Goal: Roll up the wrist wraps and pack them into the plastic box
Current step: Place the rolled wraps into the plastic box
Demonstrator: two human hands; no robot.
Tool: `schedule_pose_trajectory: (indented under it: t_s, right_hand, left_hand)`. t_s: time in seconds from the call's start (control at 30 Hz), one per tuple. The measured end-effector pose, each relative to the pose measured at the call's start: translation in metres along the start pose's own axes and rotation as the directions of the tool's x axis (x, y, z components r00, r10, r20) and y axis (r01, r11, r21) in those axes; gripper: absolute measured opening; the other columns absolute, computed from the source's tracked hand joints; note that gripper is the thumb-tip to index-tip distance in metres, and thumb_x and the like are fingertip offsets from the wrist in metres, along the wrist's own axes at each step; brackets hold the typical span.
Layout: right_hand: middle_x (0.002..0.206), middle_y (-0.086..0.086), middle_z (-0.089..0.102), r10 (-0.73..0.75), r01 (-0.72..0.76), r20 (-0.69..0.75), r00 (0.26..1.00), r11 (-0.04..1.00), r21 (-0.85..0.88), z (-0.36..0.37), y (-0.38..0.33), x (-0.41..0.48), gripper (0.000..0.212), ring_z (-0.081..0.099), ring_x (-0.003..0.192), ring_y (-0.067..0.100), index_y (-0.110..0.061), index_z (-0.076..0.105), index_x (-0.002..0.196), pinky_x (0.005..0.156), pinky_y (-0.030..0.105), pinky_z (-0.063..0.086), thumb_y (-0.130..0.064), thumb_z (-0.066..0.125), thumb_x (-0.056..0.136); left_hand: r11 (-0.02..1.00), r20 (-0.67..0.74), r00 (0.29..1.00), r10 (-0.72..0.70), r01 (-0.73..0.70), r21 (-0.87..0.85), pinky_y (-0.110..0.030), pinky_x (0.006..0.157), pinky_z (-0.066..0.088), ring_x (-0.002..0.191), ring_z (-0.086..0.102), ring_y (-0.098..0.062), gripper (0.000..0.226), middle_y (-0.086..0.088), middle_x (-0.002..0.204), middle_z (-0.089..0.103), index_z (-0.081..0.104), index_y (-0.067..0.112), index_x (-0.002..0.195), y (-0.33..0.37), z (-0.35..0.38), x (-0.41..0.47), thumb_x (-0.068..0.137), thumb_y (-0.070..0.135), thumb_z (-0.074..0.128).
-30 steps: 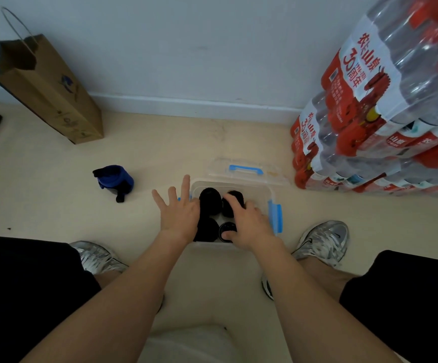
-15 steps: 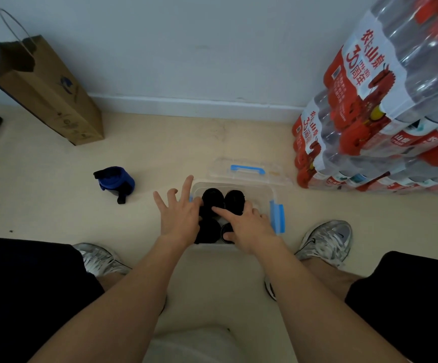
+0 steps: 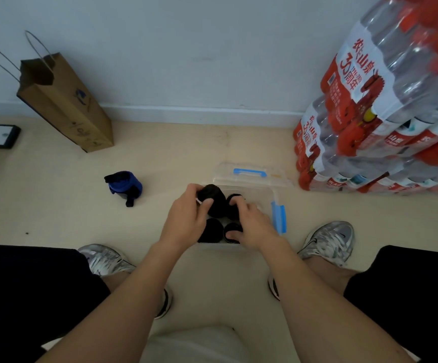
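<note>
Packing step. Left hand (image 3: 186,218) grips a black rolled wrap (image 3: 215,200) at the far-left corner of the plastic box (image 3: 262,199), above three other black rolls (image 3: 212,231). Right hand (image 3: 254,224) lies curled over the right-side rolls; whether it presses or grips them, I cannot tell. Blue wrap (image 3: 125,185) sits on the floor, well apart. Next, probably: seat this roll, then fetch the blue wrap.

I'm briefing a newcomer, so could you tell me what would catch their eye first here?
At centre, the left hand grips a black roll over the clear plastic box, while the right hand touches rolls inside it. Red-labelled water bottle packs tower at right; a blue wrap lies on the floor at left.
</note>
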State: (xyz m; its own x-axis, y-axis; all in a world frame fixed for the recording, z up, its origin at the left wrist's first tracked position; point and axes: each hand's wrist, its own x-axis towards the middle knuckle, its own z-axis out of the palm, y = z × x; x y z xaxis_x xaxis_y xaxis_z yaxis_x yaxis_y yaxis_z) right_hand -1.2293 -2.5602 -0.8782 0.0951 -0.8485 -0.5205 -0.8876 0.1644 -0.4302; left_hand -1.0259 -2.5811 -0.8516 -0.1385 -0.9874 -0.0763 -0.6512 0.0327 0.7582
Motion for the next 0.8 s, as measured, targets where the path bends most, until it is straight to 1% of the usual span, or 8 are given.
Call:
schedule_pose_trajectory:
  t_s: [0.07,0.2,0.37,0.47,0.53,0.63,0.73,0.8]
  right_hand:
    - [0.130,0.006,0.059,0.048,-0.038,-0.081,0.996,0.992,0.120,0.000,0.007,-0.005,0.084,0.061,0.116,0.030,-0.031,0.031,0.140,0.099,0.049,0.053,-0.040,0.092,0.082]
    - [0.128,0.006,0.064,0.072,-0.057,-0.088,0.994,0.986,0.156,0.003,0.009,-0.007,0.086,0.066,0.111,0.030,-0.028,0.029,0.145,0.095,0.051,0.057,-0.035,0.090,0.085]
    - [0.132,0.010,0.064,0.101,-0.091,-0.050,0.994,0.982,0.163,0.003,0.013,-0.002,0.087,0.066,0.114,0.033,-0.021,0.028,0.153,0.097,0.052,0.057,-0.033,0.086,0.089]
    - [0.130,0.011,0.066,0.106,-0.099,-0.037,0.994,0.980,0.172,0.001,0.013,0.002,0.088,0.066,0.114,0.034,-0.019,0.028,0.153,0.096,0.051,0.057,-0.031,0.087,0.088]
    - [0.124,0.011,0.066,0.107,-0.100,-0.030,0.994,0.978,0.182,-0.001,0.013,0.004,0.088,0.067,0.110,0.033,-0.019,0.027,0.152,0.092,0.047,0.058,-0.029,0.087,0.087]
    - [0.112,0.008,0.067,0.113,-0.107,-0.016,0.993,0.971,0.216,-0.002,0.014,0.007,0.087,0.067,0.101,0.030,-0.020,0.027,0.149,0.078,0.042,0.055,-0.024,0.085,0.083]
    - [0.110,0.007,0.067,0.133,-0.128,-0.004,0.991,0.958,0.255,-0.003,0.014,0.009,0.090,0.067,0.098,0.027,-0.023,0.027,0.148,0.074,0.037,0.053,-0.021,0.086,0.080]
    - [0.112,0.008,0.067,0.144,-0.140,0.004,0.990,0.952,0.272,-0.002,0.015,0.009,0.092,0.067,0.099,0.028,-0.023,0.026,0.148,0.078,0.039,0.056,-0.020,0.087,0.079]
  left_hand:
    - [0.998,0.088,0.995,-0.041,0.045,-0.041,-0.033,0.076,0.055,0.082,0.069,-0.008,0.018,0.008,0.095,0.071,0.058,0.021,0.123,0.003,0.006,-0.004,0.107,0.027,0.064]
    - [0.995,0.177,0.980,-0.088,0.095,-0.032,-0.041,0.084,0.058,0.089,0.070,-0.022,0.020,-0.002,0.102,0.072,0.060,0.014,0.126,-0.002,0.028,-0.015,0.106,0.018,0.065]
    - [0.993,0.146,0.983,-0.115,0.111,0.038,-0.040,0.082,0.055,0.093,0.069,-0.027,0.025,-0.004,0.104,0.073,0.059,0.016,0.133,-0.004,0.040,-0.008,0.109,0.020,0.061]
    - [0.985,0.124,0.980,-0.156,0.144,0.098,-0.037,0.075,0.047,0.096,0.069,-0.032,0.027,-0.007,0.108,0.074,0.057,0.016,0.136,-0.005,0.043,0.000,0.109,0.021,0.058]
    - [0.980,0.095,0.980,-0.173,0.161,0.118,-0.034,0.073,0.042,0.096,0.069,-0.031,0.025,-0.003,0.103,0.072,0.057,0.016,0.134,-0.007,0.044,0.003,0.110,0.020,0.057]
    - [0.972,0.043,0.973,-0.225,0.221,0.086,-0.034,0.072,0.043,0.090,0.068,-0.029,0.020,0.002,0.099,0.070,0.057,0.017,0.129,-0.011,0.045,0.006,0.109,0.021,0.058]
    - [0.976,0.095,0.984,-0.152,0.134,0.169,-0.038,0.071,0.050,0.087,0.066,-0.028,0.022,0.002,0.095,0.069,0.057,0.019,0.129,-0.011,0.047,0.001,0.108,0.024,0.061]
    - [0.975,0.147,0.986,-0.083,0.049,0.219,-0.043,0.077,0.057,0.096,0.069,-0.027,0.024,0.001,0.107,0.074,0.060,0.021,0.129,-0.010,0.047,-0.003,0.106,0.025,0.062]
